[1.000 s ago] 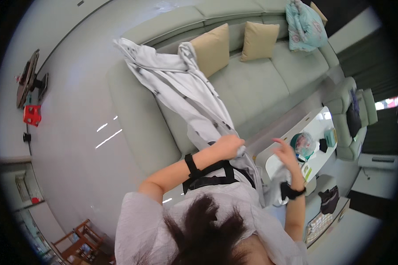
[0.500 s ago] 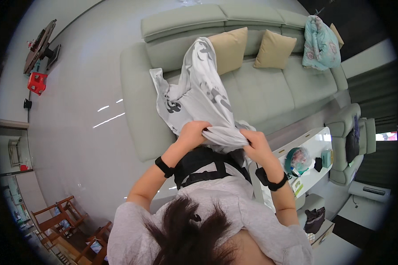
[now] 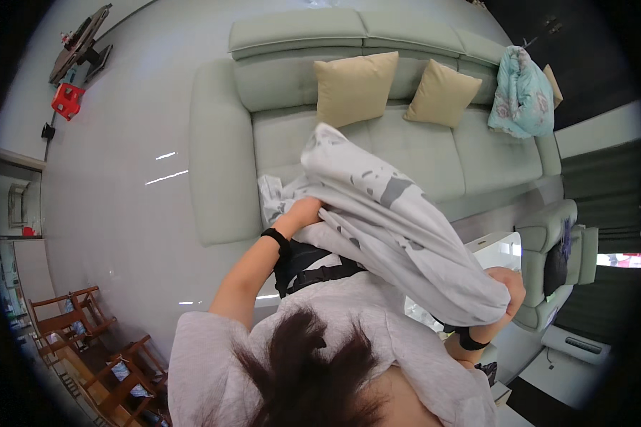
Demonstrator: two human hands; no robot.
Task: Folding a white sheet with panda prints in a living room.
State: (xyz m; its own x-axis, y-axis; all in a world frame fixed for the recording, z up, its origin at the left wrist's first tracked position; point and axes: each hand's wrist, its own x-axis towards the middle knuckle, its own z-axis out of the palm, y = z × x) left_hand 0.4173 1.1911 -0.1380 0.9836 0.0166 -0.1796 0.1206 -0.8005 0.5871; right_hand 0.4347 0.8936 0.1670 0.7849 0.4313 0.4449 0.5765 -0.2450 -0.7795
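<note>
Both hands are on a gray-patterned white cloth (image 3: 399, 217), the left hand (image 3: 306, 212) with its fingers closed on a gathered fold, the right hand (image 3: 511, 285) at the far end, its fingers partly hidden so that their grip cannot be told. Bunched and slanting, the fabric spans the space between them in front of the wearer's waist. Beyond it, a pale green sofa (image 3: 221, 156) bears two tan cushions (image 3: 356, 87) and a light-blue floral quilt (image 3: 524, 96).
</note>
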